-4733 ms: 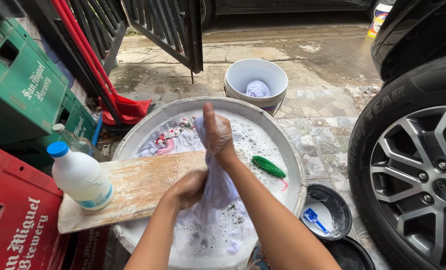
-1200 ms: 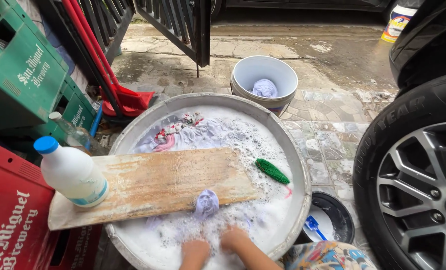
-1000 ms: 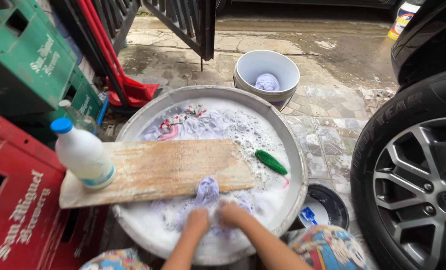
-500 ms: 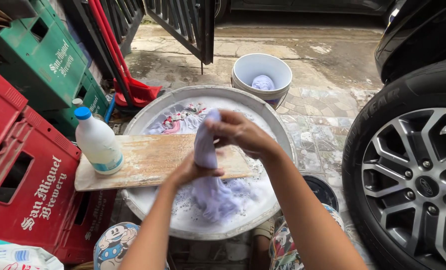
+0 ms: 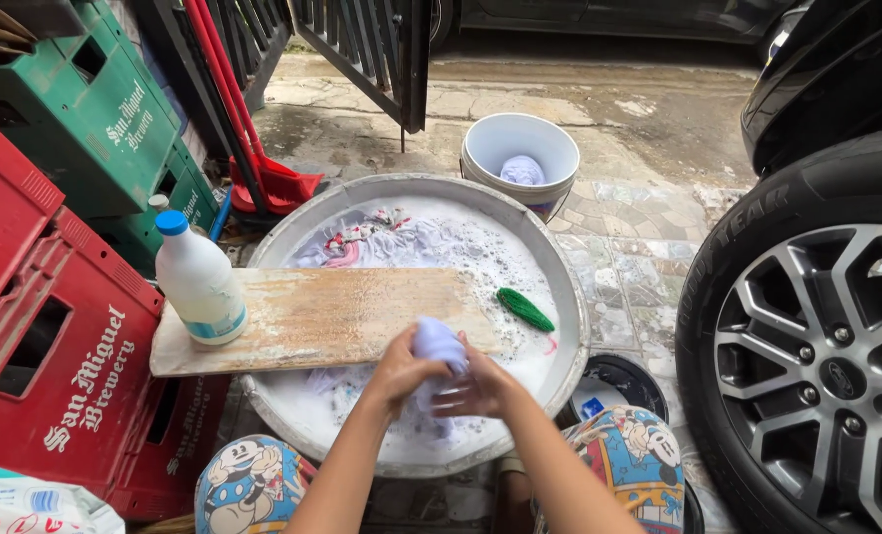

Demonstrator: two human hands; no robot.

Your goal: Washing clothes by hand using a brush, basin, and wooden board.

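My left hand (image 5: 397,372) and my right hand (image 5: 478,388) squeeze a wet lilac cloth (image 5: 437,343) between them, just above the soapy water at the near side of a wide round metal basin (image 5: 570,297). The cloth's bunched top pokes up between my hands, and its lower part trails into the suds. A wet wooden washboard (image 5: 332,318) lies across the basin right behind my hands. More clothes (image 5: 362,235) soak at the basin's far side. A green scrub brush (image 5: 525,309) floats on the foam to the right.
A white bottle with a blue cap (image 5: 198,282) stands on the board's left end. Red crates (image 5: 55,366) and green crates (image 5: 94,119) are stacked at left. A white bucket (image 5: 520,148) holds a cloth beyond the basin. A car tyre (image 5: 807,336) stands close at right. A dark bowl (image 5: 619,381) sits by my knee.
My hands have come down from chest height with the lilac cloth. Half a second ago it was stretched upward; now it is bunched low between both hands by the board's edge.
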